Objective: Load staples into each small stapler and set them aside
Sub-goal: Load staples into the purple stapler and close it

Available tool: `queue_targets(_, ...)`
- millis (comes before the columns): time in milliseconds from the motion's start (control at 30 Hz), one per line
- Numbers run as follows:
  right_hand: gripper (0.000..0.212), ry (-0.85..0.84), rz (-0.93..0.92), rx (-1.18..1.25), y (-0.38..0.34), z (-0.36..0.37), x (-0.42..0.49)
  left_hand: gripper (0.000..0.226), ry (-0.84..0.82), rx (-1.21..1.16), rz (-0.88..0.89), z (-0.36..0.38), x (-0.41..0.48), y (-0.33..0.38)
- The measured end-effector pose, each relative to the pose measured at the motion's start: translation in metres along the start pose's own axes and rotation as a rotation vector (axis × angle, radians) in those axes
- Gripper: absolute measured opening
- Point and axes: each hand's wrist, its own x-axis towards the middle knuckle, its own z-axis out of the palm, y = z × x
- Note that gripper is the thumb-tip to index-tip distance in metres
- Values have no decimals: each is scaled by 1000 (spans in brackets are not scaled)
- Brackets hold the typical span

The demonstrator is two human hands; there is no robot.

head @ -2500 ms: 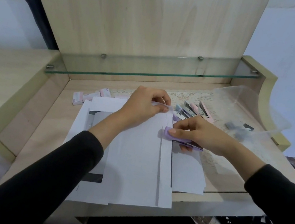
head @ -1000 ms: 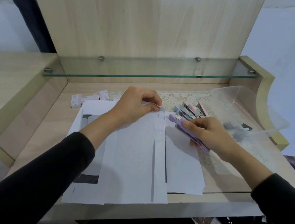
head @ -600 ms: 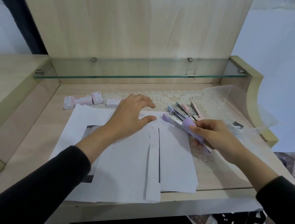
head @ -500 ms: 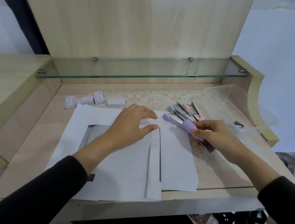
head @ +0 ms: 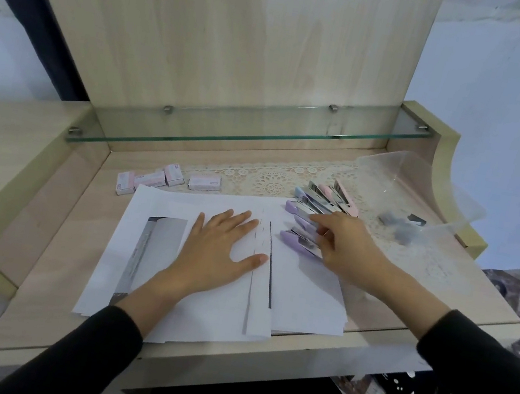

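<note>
Staple boxes point(head: 168, 179) and a clear tub point(head: 397, 158) sit behind papers point(head: 304, 291) under the released left grip point(head: 217, 252); right grip point(head: 347, 247) touches lilac staplers point(head: 298, 207), grasp unclear.

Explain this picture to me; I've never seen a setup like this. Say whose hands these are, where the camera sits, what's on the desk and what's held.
There is no machine here: a person works with bare hands, and one camera worn on the head looks down at them. The left hand lies flat, fingers spread, on white paper sheets spread over the wooden desk. The right hand pinches a purple stapler beside a row of other small staplers. Small staple boxes lie at the back left, a clear plastic tub at the back right. A glass shelf runs along the back.
</note>
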Motion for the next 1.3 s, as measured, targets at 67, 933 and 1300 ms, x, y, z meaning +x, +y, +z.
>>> queue_targets(67, 20, 61, 12, 42, -3, 6, 1, 83, 11, -1, 2, 1, 1, -1)
queue_targets(933, 13, 200, 99, -33, -4, 25, 22, 93, 37, -16, -4, 3, 0, -2)
queue_targets(1300, 15, 262, 231, -88, 1, 25, 39, 68, -7, -25, -28, -4, 17, 5)
